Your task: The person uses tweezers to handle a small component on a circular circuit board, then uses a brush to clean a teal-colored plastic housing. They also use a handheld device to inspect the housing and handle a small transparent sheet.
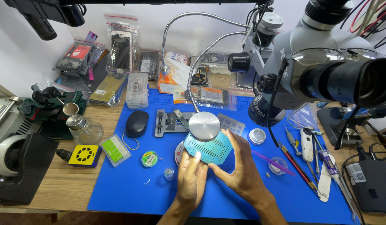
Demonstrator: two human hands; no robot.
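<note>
Between both hands [218,173]: teal grid-lined plate [209,150].

A plain white wall [159,8] runs behind the workspace, evenly and brightly lit. Against it stands a tabletop [55,183] of light wood grain, its front edge crossing the bottom of the view. A large blue work mat [126,191] covers the middle and right of the tabletop, leaving bare wood on the left and along the back. Two flexible metal goosenecks [176,25] arch up from the rear of the tabletop. A dark bar [118,1] spans the top edge of the view. The floor is not visible.
</note>
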